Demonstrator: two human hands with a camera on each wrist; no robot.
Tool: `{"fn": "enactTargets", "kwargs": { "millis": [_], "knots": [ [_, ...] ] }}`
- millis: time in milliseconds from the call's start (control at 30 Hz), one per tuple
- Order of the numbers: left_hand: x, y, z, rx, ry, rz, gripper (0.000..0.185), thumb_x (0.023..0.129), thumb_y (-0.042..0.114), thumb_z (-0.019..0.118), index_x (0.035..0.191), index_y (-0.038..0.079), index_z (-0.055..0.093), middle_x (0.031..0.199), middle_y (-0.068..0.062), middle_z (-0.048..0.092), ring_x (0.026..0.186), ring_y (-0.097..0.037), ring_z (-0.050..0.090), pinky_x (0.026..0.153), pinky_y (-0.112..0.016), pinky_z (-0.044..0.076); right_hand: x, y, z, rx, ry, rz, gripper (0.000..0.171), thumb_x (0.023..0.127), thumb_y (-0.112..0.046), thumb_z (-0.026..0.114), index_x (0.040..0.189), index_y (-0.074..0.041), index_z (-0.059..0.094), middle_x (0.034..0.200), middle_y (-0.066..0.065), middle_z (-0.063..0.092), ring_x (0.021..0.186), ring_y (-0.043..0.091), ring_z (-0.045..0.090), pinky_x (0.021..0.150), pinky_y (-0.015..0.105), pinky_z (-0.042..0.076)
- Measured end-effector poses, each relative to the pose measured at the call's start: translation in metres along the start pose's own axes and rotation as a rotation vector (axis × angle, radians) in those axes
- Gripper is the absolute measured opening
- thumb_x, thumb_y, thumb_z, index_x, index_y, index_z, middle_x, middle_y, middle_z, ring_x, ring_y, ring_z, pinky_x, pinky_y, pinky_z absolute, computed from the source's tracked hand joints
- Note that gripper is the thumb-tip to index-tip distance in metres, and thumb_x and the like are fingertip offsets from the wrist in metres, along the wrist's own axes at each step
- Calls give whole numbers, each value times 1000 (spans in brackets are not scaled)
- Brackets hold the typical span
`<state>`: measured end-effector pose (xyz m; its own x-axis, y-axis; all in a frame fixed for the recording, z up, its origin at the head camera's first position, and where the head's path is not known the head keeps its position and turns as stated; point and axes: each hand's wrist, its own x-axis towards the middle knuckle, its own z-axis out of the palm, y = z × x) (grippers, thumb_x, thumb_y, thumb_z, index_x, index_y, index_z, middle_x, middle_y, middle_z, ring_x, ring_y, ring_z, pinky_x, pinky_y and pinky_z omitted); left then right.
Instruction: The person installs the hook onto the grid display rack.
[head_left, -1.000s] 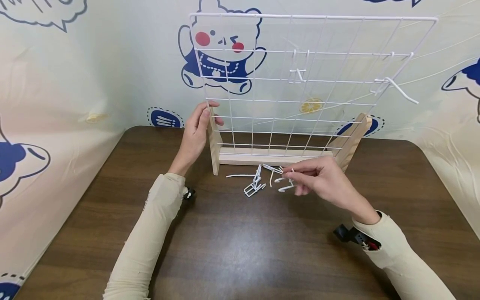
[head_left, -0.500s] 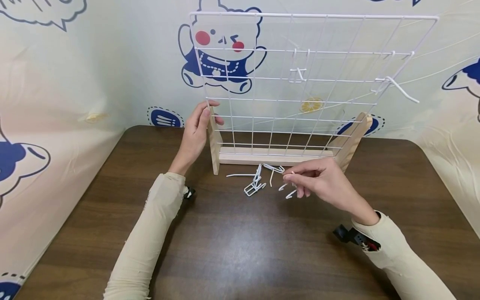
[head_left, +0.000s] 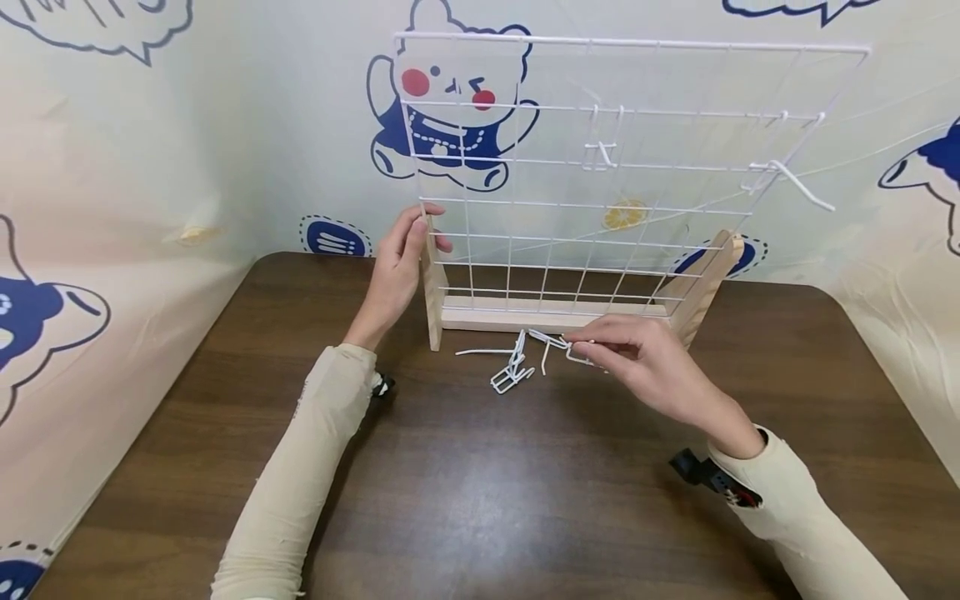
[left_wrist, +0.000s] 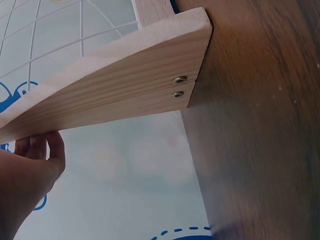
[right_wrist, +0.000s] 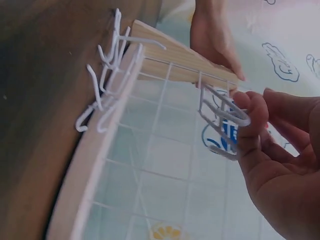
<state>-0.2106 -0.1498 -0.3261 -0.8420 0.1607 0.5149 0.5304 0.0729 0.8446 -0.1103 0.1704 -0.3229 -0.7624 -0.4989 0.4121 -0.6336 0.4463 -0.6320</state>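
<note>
A white wire grid (head_left: 630, 43) stands upright in a wooden stand with a base bar (head_left: 480, 319). My left hand (head_left: 396, 260) grips the upper end of the stand's left side panel (left_wrist: 120, 90), fingers behind it and thumb in front. My right hand (head_left: 656, 362) pinches a white wire hook (right_wrist: 222, 116) between thumb and fingers, just in front of the base bar. Its double-wire end juts out from the fingertips in the right wrist view. Just left of it, several loose white hooks (head_left: 513, 371) lie in a small heap on the table.
Two hooks hang on the grid: one near the middle (head_left: 602, 150) and one at the right side (head_left: 802, 185), its prong sticking forward. The stand's right side panel (head_left: 705, 279) rises behind my right hand. A printed cloth (head_left: 225, 125) backs the brown table (head_left: 480, 500).
The hook in my right hand has turned; its prongs pointed down toward me and now lie mostly hidden by the fingers. My left hand keeps its hold. The head view has shifted slightly.
</note>
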Motion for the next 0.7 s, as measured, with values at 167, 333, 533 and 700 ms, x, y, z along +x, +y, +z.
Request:
{"fn": "enactTargets", "kwargs": {
  "millis": [167, 333, 533, 700],
  "knots": [
    [1, -2, 3, -19, -5, 0, 33, 109, 13, 34, 130, -5, 52, 97, -37, 62, 95, -47, 60, 89, -48, 45, -3, -8, -2, -92, 11, -23, 21, 93, -2, 68, 110, -11, 77, 90, -5, 73, 68, 4, 60, 60, 16, 47],
    [1, -3, 4, -32, -9, 4, 32, 109, 13, 34, 129, -4, 52, 98, -37, 62, 95, -46, 60, 88, -53, 45, 1, -18, 1, -97, 18, -43, 26, 92, 6, 66, 114, -4, 73, 91, -3, 74, 73, 7, 67, 65, 15, 51],
    [-1, -3, 0, -27, 10, 13, 33, 109, 13, 34, 130, -5, 51, 97, -36, 62, 94, -44, 61, 89, -55, 44, 19, -33, 6, -230, 30, -143, 42, 93, 4, 64, 134, -5, 60, 96, -1, 74, 77, 8, 66, 67, 21, 49],
    [-1, -2, -1, -27, 9, 18, 32, 109, 14, 35, 129, -4, 52, 96, -37, 62, 94, -46, 60, 91, -55, 43, 33, -47, 7, -254, 22, -186, 52, 94, 7, 60, 143, -8, 50, 98, 1, 69, 79, 8, 58, 67, 27, 46]
  ]
}}
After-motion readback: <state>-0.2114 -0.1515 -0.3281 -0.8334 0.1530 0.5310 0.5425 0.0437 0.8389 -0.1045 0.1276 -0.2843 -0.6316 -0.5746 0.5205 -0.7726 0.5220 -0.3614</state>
